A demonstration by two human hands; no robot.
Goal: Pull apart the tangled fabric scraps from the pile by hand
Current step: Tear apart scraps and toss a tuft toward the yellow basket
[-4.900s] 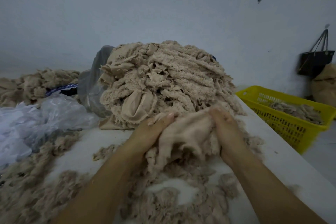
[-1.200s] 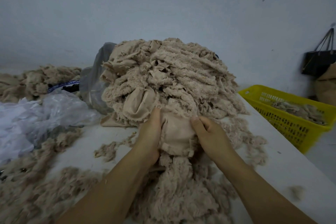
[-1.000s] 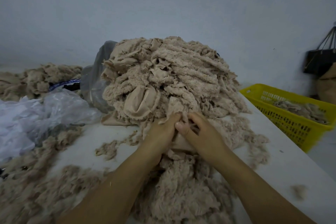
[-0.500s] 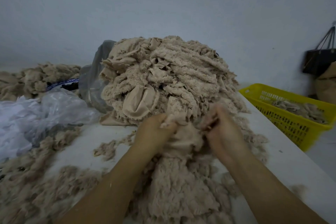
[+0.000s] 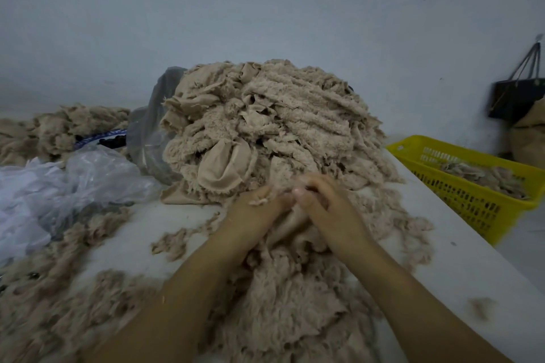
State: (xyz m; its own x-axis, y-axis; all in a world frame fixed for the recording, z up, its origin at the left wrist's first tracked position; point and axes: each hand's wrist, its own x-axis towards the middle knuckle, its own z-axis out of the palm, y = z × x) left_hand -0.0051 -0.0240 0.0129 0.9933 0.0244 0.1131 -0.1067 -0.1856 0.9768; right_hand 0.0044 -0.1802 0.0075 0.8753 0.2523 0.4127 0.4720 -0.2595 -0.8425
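Left grip (image 5: 258,211) and right grip (image 5: 328,205) clenched on fabric scrap (image 5: 290,222), mostly hidden, blurred.

Looks like a small textile sorting or recycling workshop, not anybody's home. A big heap of beige fabric scraps (image 5: 265,127) sits on a plain white worktable (image 5: 460,262), with more fluffy offcuts (image 5: 44,318) spread all over it. There's a yellow plastic crate (image 5: 486,224) beside the table with more scraps in it, crumpled clear plastic bags (image 5: 73,186) on the left, and a brown sack (image 5: 530,138) against the bare, scuffed wall (image 5: 265,9), right below a black bag (image 5: 516,97) hanging on it.
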